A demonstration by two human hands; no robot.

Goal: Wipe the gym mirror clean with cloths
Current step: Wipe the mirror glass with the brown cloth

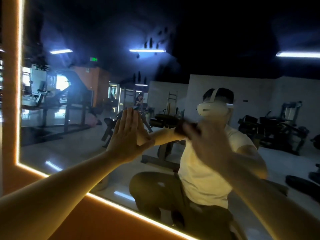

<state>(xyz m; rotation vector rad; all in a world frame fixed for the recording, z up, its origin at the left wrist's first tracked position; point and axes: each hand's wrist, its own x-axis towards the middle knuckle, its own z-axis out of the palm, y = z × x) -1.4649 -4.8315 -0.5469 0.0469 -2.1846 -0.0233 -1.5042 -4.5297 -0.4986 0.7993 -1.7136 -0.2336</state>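
Here, up close before the gym mirror (74, 149), filling most of the view, set in an orange wall (10, 104) and edged on the left and along the bottom by a glowing light strip (19, 94). Presses the left hand (127, 135) flat on the glass near the middle: open, fingers straight and together, thumb spread out to the side, palm meeting its own reflection. Holds the right hand (209, 142) up further right, near the glass, smeared by motion blur (too smeared to read the fingers). Cannot tell whether curled or straight, nor whether touching the mirror.

Just past its fingertips, a dark brownish shape (187, 129), perhaps a cloth, perhaps only part of the reflection; cannot tell which, so cannot say where the cloth is.

Higher on the glass, above the left hand, dark finger-like marks (150, 44) inside a hazy, smudged patch.

In the reflection: a crouching person in a pale T-shirt (204, 170) and dark trousers, a white headset (213, 109) on the head. Behind, a pale floor, dark gym machines (277, 129) at the right, a tall rack (57, 108) at the left, long ceiling lights (147, 50) against a dark ceiling, and a second person (139, 100) small and far back.
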